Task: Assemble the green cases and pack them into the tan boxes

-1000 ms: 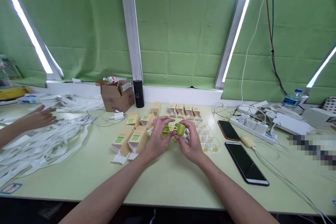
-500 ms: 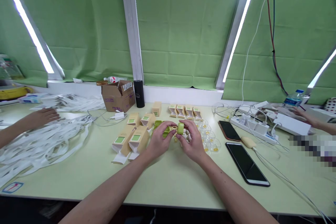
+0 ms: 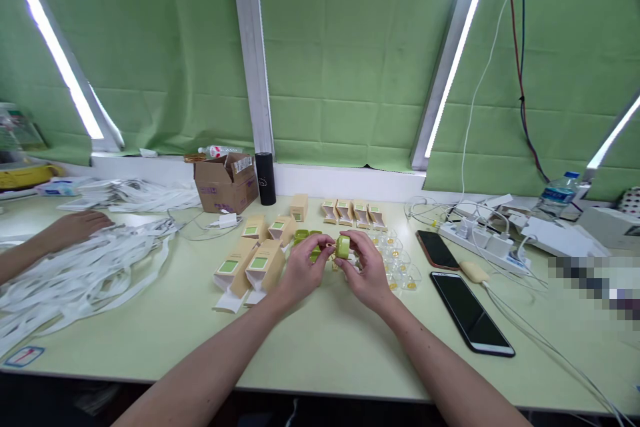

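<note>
My right hand (image 3: 367,268) grips a small green rounded case (image 3: 343,247) between thumb and fingers, above the middle of the table. Close on its left, my left hand (image 3: 309,268) is closed in a pinch at the case's near side; a small pale piece shows at the fingertips, too small to name. More green cases (image 3: 301,235) lie just behind my left hand, partly hidden by it. Beside my right hand stand several clear plastic cups (image 3: 410,277) with yellow bits inside. Open tan cartons (image 3: 265,265) with green labels lie left of my left hand.
Small tan boxes (image 3: 345,211) stand in a row behind. Phones (image 3: 470,313), a power strip (image 3: 483,247) and cables lie right. White straps (image 3: 95,280) spread at left, under another person's hand (image 3: 83,225). A cardboard box (image 3: 225,187) and black bottle (image 3: 265,178) stand at the back.
My hands stay in nearly the same place, with the green case shifted slightly left. At the far right, another person's arm has gone out of view and the white box there has shifted.
</note>
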`<state>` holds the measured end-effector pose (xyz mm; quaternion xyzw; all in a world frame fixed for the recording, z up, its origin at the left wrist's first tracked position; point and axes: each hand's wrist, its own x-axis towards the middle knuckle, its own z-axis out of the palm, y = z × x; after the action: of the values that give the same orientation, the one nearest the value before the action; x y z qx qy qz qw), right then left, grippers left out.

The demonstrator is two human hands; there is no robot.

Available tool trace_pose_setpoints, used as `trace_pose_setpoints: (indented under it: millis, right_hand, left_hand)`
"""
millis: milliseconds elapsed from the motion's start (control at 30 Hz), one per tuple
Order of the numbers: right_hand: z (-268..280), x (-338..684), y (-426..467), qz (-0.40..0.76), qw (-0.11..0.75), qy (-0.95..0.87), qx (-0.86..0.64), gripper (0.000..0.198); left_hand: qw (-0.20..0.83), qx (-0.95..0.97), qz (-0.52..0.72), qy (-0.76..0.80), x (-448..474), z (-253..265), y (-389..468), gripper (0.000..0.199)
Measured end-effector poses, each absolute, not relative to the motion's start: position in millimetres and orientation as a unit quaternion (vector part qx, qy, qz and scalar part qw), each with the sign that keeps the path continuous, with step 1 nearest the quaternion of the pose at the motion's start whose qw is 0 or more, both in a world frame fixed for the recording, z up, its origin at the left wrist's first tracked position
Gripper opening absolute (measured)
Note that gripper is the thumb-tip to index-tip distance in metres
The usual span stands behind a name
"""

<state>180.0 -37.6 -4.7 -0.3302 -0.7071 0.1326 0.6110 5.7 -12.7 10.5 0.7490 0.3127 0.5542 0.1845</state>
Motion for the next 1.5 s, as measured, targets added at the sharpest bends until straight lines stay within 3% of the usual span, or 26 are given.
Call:
trace_pose_setpoints:
  millis: [1067, 1500]
  right_hand:
    - [-10.9, 180.7, -34.6, 0.135, 0.591, -0.726, -0.324, 0.042]
    - [-5.2, 178.6, -37.6, 0.215, 0.598, -0.702, -0.322, 0.045]
  left_hand:
    - [0.269, 0.721, 0.557, 0.314, 6.0, 2.8, -10.4, 0.013]
    - [0.282, 0.71, 0.566, 0.312, 6.2, 5.5, -8.5, 0.016]
